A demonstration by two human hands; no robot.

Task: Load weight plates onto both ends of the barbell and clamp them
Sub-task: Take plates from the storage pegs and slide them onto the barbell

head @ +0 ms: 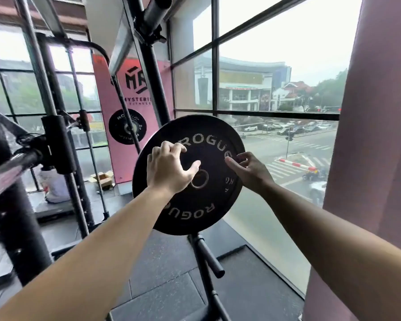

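Note:
A black weight plate with white ROGUE lettering stands tilted in front of me, above a black storage post. My left hand lies on its near face with bent fingers, the thumb stretched toward the centre hole. My right hand pinches the plate's right rim, thumb on the face and fingers curled behind the edge. The chrome barbell rests in the rack at the left, with its end out of view. A second black plate hangs farther back by the pink banner.
The storage post has a bare peg below the plate. Black rack uprights rise behind and to the left. Glass windows close the right side and a pink column stands at the far right. A cardboard box sits on the rubber floor.

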